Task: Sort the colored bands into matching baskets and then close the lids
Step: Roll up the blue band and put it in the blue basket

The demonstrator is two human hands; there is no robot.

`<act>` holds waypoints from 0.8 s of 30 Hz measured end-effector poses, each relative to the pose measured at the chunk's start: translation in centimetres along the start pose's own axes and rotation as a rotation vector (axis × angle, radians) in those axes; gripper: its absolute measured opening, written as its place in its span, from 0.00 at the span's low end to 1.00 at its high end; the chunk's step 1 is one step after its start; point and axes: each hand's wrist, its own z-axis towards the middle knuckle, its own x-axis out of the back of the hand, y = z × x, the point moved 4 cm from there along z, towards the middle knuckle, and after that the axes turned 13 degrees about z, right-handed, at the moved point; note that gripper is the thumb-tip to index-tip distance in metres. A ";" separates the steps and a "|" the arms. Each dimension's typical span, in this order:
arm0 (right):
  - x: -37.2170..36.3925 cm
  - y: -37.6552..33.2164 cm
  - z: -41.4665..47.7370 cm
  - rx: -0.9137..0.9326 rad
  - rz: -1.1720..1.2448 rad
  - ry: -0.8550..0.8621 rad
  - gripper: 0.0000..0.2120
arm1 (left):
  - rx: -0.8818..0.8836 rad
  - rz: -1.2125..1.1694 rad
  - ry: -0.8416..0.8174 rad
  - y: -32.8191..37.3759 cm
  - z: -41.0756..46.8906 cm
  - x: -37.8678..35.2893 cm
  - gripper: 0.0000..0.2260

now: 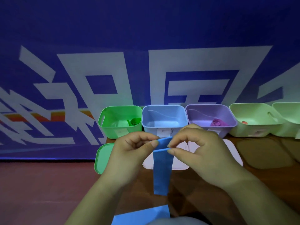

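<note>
Left hand: grip pinching blue band at its folded top.
Right hand: grip pinching the same fold.
Blue basket: open, behind both hands.

Backdrop: huge white block characters on blue, cut off at the bottom and sides; I cannot make any word of them.
Green basket label: white slip on the front wall, with faint marks too small for me to read.
Blue basket label: white slip on the front wall with a pen scrawl I cannot read; it sits just above the blue band that I pinch with my left hand and right hand.
Purple basket label: white slip, mostly hidden behind my right hand.
Pale green basket label: pale slip on the front wall, blurred and unreadable.
</note>
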 end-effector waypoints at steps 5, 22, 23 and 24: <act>0.5 0.3 -0.1 -0.017 0.085 0.121 0.10 | -0.003 0.015 -0.033 1.1 0.0 -0.8 0.06; -1.3 1.1 -1.7 -0.094 0.162 0.217 0.13 | -0.038 0.126 -0.120 0.9 -1.9 0.0 0.16; -1.4 1.1 -1.7 -0.093 0.154 0.210 0.13 | -0.040 0.098 -0.132 0.8 -2.1 0.0 0.15; -1.6 1.0 -1.6 -0.094 0.142 0.196 0.13 | -0.040 0.081 -0.131 0.7 -2.1 0.1 0.13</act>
